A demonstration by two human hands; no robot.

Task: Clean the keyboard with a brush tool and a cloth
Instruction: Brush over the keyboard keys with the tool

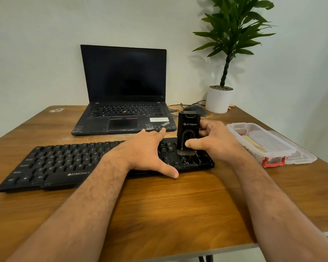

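Observation:
A black keyboard (61, 163) lies slanted across the wooden table (178, 205). My right hand (216, 142) grips a black upright brush tool (188, 129), thumb on its front. The brush's grey bristles press on the keys at the keyboard's right end. My left hand (146, 150) lies flat across the keyboard just left of the brush, fingers spread, thumb on the front edge. No cloth is plainly in view.
An open black laptop (123, 91) stands behind the keyboard. A mouse (196, 109) and a potted plant (219, 99) sit at the back right. A clear plastic box (261, 142) with a red clasp lies to the right, near the table edge.

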